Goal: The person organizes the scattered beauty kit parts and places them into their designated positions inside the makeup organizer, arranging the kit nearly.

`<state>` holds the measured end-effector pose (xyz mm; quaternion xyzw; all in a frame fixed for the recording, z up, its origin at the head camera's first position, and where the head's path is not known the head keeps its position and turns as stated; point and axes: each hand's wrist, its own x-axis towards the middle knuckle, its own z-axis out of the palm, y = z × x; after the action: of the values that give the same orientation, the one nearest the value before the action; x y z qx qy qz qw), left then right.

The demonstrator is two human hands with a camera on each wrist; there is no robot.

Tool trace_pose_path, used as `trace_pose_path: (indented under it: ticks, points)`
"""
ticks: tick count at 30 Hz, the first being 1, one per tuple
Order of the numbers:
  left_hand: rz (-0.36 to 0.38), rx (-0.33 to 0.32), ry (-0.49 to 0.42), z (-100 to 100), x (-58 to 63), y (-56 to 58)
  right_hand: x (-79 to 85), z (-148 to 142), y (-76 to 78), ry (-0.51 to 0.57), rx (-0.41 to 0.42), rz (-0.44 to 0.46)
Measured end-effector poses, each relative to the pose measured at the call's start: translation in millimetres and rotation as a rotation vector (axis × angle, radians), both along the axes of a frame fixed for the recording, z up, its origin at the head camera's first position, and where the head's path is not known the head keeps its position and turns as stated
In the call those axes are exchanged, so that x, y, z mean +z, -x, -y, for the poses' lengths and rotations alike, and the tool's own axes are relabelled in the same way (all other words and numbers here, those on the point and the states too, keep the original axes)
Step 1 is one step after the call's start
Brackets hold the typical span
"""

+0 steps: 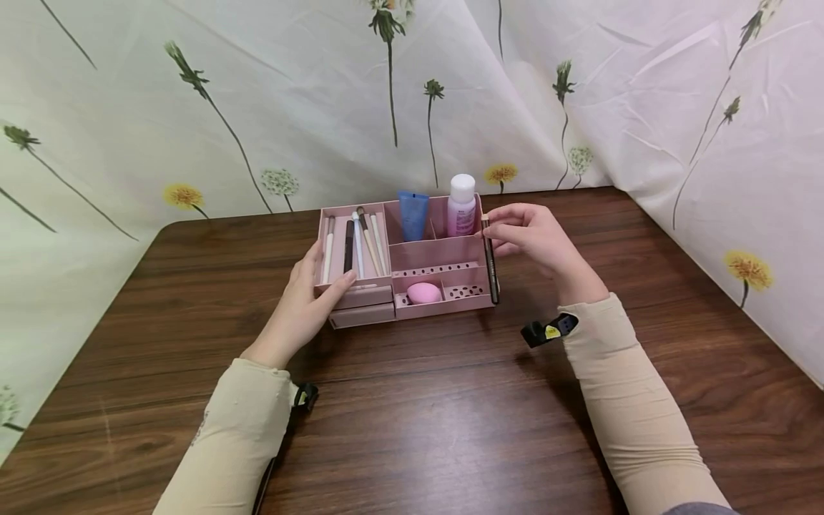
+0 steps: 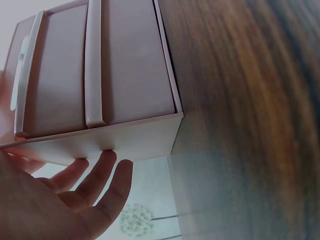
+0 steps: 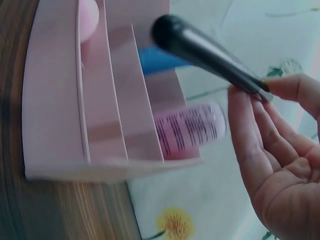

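Note:
A pink makeup organizer [image 1: 438,252] stands on the table with brushes and pens [image 1: 357,243] in its left top tray. My left hand [image 1: 298,304] grips its left front corner, thumb over the tray's front edge; in the left wrist view the spread fingers [image 2: 95,182] touch the side wall. Between thumb and fingertips, my right hand [image 1: 531,236] pinches a slim black cosmetic pen [image 1: 491,268] by its upper end. The pen hangs steeply at the organizer's right side. In the right wrist view the pen [image 3: 200,50] is above the compartments, apart from the bottle.
A blue tube [image 1: 413,214] and a pink bottle with a white cap [image 1: 460,211] stand in the back compartments. One front compartment holds a pink makeup sponge [image 1: 424,292]. Two drawers [image 1: 362,307] sit under the tray. Behind the table [image 1: 412,415] hangs a flowered cloth [image 1: 309,93].

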<state>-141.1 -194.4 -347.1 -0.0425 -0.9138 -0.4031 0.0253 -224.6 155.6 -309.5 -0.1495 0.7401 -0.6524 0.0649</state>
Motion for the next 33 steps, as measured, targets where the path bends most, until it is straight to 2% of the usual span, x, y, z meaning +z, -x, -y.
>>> trace_pose_path:
  ticks: [6, 10, 18, 26, 33]
  points:
    - [-0.011, 0.005, -0.004, 2, 0.2, -0.1, 1.7, 26, -7.0, 0.207, -0.041, 0.024]
    - [-0.016, -0.007, -0.008, 1, 0.0, 2.0, 4.1, 43, -14.6, 0.256, -0.042, 0.035]
    - [-0.018, -0.017, -0.015, 0, 0.3, 2.5, 12.8, 83, -19.8, 0.264, -0.039, 0.03]
    - [-0.013, -0.008, -0.017, 3, 0.0, 1.3, 23.9, 121, -11.2, 0.256, 0.016, 0.045]
    - [-0.014, -0.009, -0.017, 4, 1.4, 0.5, 30.0, 148, 1.0, 0.296, -0.026, 0.113]
